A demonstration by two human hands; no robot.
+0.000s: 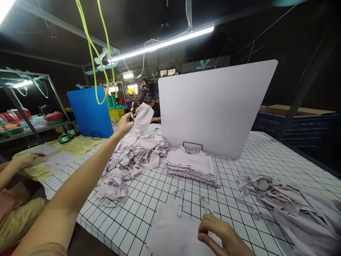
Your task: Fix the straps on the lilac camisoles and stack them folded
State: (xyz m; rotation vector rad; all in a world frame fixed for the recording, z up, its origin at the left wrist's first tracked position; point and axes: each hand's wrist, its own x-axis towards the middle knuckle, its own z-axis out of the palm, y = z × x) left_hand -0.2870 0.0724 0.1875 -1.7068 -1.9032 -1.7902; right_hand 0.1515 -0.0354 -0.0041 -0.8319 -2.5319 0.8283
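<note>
My left hand [125, 123] is stretched far forward, its fingers pinched on a pale lilac camisole [144, 116] that hangs in the air. Below it lies a loose heap of similar camisoles [138, 154] with tangled straps. Close to me, one camisole [170, 224] is spread flat on the table, its straps pointing away. Over the right side of that flat camisole is my right hand [220, 233], fingers loosely bent with a gap between thumb and forefinger, and nothing seen in them. A neat stack of folded camisoles [191, 165] sits just beyond.
A white upright panel [213, 110] stands behind the stack on the grid-patterned table [144, 199]. More crumpled garments [290, 206] lie at right. A blue panel [90, 112] stands at left, near another person's hand [28, 158]. Yellow cords [92, 46] hang overhead. Another person sits behind the panel.
</note>
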